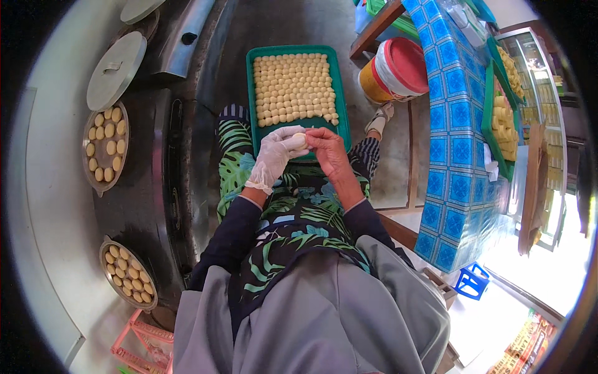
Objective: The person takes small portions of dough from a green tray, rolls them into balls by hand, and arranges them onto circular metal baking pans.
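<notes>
My left hand [275, 156], in a thin white glove, pinches a small pale dough ball [300, 141] in front of my lap. From the other side, the bare fingers of my right hand [329, 149] close on the same piece. Just beyond both hands lies a green tray [250, 93], its far part covered by close rows of pale round dough balls [294, 87]. The near end of the tray shows bare green, partly hidden by my hands.
At left, a dark stove [140, 212] carries two round pans [128, 140] [106, 274] of dough pieces. A grey lid [116, 71] leans above one. At right stand a red-lidded bucket [405, 65] and a table under a blue checked cloth [442, 143], with green trays [507, 159] of pastries.
</notes>
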{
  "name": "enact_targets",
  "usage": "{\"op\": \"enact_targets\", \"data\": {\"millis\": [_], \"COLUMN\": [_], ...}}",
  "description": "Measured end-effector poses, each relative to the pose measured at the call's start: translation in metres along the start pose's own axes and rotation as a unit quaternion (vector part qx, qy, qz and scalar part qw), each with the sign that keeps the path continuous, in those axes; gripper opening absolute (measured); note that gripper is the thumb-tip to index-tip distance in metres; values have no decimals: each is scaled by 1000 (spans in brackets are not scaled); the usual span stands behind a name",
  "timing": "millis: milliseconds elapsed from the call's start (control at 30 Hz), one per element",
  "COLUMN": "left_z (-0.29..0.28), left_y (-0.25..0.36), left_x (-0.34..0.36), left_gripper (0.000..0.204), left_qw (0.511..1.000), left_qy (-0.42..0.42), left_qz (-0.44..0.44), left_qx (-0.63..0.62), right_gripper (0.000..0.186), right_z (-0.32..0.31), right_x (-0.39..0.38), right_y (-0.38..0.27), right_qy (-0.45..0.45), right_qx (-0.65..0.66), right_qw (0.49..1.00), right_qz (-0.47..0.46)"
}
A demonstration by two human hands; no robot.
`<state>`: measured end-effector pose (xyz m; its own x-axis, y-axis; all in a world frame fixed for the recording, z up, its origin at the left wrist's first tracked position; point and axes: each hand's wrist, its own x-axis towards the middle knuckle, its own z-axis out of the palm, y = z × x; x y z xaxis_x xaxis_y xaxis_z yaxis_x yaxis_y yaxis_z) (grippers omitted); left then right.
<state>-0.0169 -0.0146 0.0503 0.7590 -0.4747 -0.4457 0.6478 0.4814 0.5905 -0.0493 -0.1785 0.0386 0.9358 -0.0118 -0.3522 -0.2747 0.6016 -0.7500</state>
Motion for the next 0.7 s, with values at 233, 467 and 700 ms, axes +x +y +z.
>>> {"op": "enact_targets", "data": {"millis": [233, 467, 700], "left_z": [10, 13, 11], "left_y": [12, 10, 8], "left_x": [-10, -9, -7], "left_gripper": [27, 27, 24], "left_qw": [997, 990, 999], "left_qy": [-4, -21, 11], "left_qz": [28, 60, 31], "left_qx": [75, 126, 43], "right_gripper": [14, 13, 30], "right_z": [11, 16, 34], "right_x": [-5, -8, -18], "right_y": [5, -2, -5], "right_qy": [47, 104, 119], "right_qx": [144, 59, -30], "right_qw": [982, 992, 992], "right_qz": [108, 37, -27]}}
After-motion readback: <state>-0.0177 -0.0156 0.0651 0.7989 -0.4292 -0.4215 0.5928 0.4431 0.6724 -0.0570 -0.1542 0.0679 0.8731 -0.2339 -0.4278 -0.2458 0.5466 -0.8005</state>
